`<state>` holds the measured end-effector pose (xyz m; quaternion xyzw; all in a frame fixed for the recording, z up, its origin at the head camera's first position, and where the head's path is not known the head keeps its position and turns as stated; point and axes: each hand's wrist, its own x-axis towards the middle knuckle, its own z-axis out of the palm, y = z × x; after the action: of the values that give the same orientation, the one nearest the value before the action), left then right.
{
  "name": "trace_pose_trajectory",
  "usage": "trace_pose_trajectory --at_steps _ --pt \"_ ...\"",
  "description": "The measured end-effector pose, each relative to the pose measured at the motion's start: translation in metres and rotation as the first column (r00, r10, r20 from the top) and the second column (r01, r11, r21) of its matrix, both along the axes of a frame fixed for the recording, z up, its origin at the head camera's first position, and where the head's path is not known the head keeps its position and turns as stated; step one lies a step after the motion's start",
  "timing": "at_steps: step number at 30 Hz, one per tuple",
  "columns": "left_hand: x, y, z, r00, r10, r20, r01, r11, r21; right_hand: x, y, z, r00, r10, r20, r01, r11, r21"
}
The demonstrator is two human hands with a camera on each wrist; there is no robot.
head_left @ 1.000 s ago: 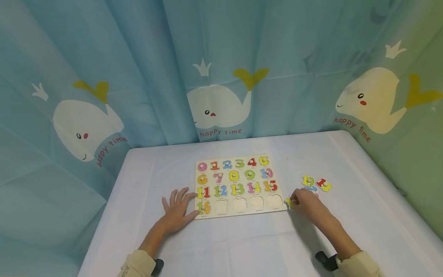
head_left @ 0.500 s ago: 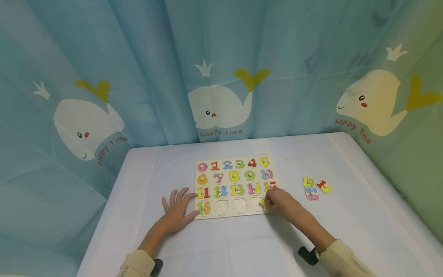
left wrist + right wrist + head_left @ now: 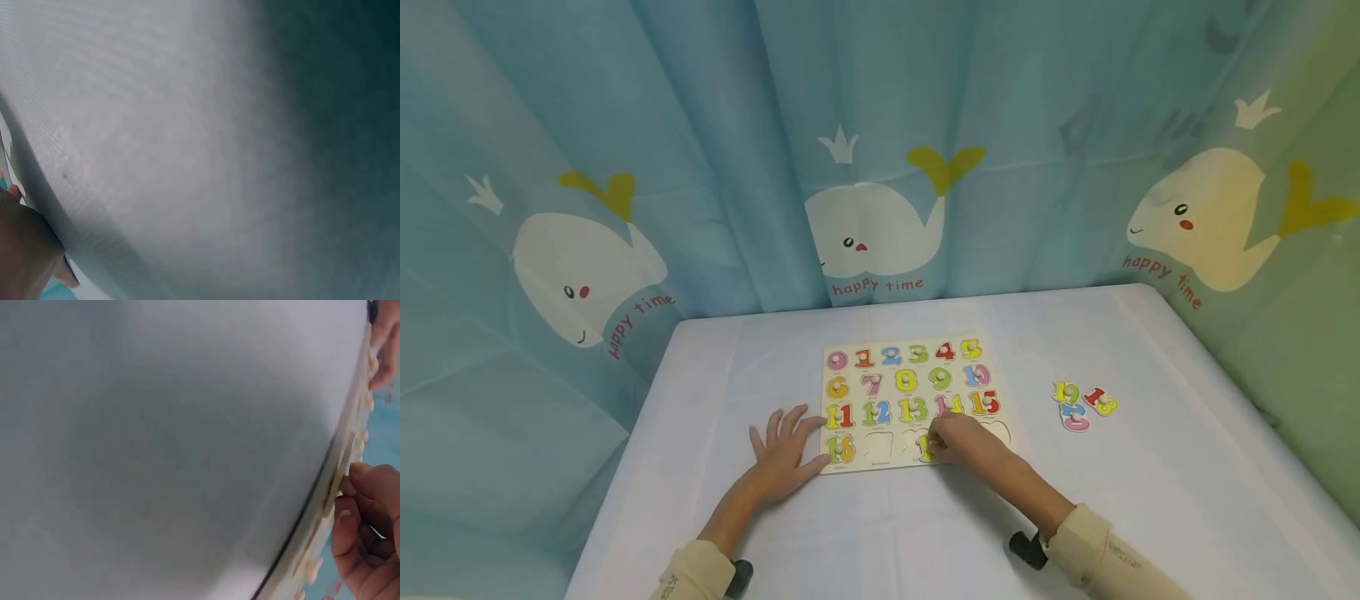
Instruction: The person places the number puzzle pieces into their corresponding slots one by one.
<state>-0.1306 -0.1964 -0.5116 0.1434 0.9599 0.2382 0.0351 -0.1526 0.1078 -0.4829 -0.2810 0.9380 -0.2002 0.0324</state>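
Note:
A cream wooden number puzzle board [image 3: 854, 385] lies on the white-covered table. Knobbed number pieces fill its upper three rows, and a 16 piece [image 3: 841, 450] sits at the left of the bottom row. My right hand [image 3: 968, 446] pinches a number puzzle piece [image 3: 923, 448] over that row's recesses; a yellow 1 shows, and the fingers hide the rest. In the right wrist view, thumb and fingertips grip the piece's knob, with the piece [image 3: 333, 487] slightly tilted close above the board. My left hand [image 3: 782, 458] rests with spread fingers, thumb and index touching the board's left edge.
Right of the board lie a loose 19 piece [image 3: 1064, 392], a 20 piece [image 3: 1075, 419] touching it, and a red and yellow piece [image 3: 1101, 402]. Blue curtains [image 3: 715, 233] with whale prints stand behind the table. The left wrist view shows mostly white cloth [image 3: 156, 125].
My right hand has carried the pinched piece leftward, from beside the board's right edge to above the middle of the bottom row. The left hand has stayed in place.

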Motion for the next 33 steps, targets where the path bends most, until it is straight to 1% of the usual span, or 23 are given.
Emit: trace_pose_trajectory --at_steps 2,6,9,13,15,19,21,26,33 --pt "-0.001 -0.001 0.001 1.000 0.003 -0.001 -0.003 1.000 -0.004 -0.001 -0.008 -0.002 0.999 0.029 -0.026 -0.030 0.999 -0.012" --pt "-0.003 -0.001 0.002 1.000 0.008 -0.012 -0.008 1.000 -0.001 -0.004 -0.024 -0.003 0.997 0.066 -0.029 -0.067 0.997 -0.036" --pt "-0.003 -0.002 0.001 1.000 0.005 -0.029 -0.005 1.000 0.003 -0.004 -0.033 -0.002 0.997 0.076 -0.013 -0.077 0.996 -0.042" --pt "-0.003 -0.003 -0.002 0.999 0.006 -0.041 -0.006 1.000 -0.002 -0.004 -0.040 -0.002 0.997 0.081 -0.019 -0.082 0.996 -0.046" --pt "-0.002 -0.003 -0.003 0.999 0.008 -0.039 -0.008 1.000 -0.003 -0.003 -0.043 -0.003 0.996 0.087 -0.035 -0.089 0.995 -0.043" --pt "-0.001 -0.003 -0.005 1.000 0.009 -0.014 -0.009 1.000 -0.009 -0.002 -0.046 -0.006 0.994 0.095 -0.048 -0.097 0.995 -0.032" --pt "-0.001 -0.003 -0.006 1.000 0.007 -0.004 -0.007 1.000 -0.009 -0.001 -0.047 -0.007 0.995 0.091 -0.037 -0.092 0.995 -0.026" --pt "-0.001 -0.002 -0.006 1.000 0.009 -0.012 -0.009 1.000 0.004 -0.002 -0.052 -0.007 0.995 0.086 -0.042 -0.087 0.996 -0.014" --pt "-0.003 -0.002 -0.005 1.000 0.011 0.000 -0.011 1.000 -0.005 -0.005 -0.060 -0.009 0.988 0.108 -0.111 -0.109 0.994 -0.007"
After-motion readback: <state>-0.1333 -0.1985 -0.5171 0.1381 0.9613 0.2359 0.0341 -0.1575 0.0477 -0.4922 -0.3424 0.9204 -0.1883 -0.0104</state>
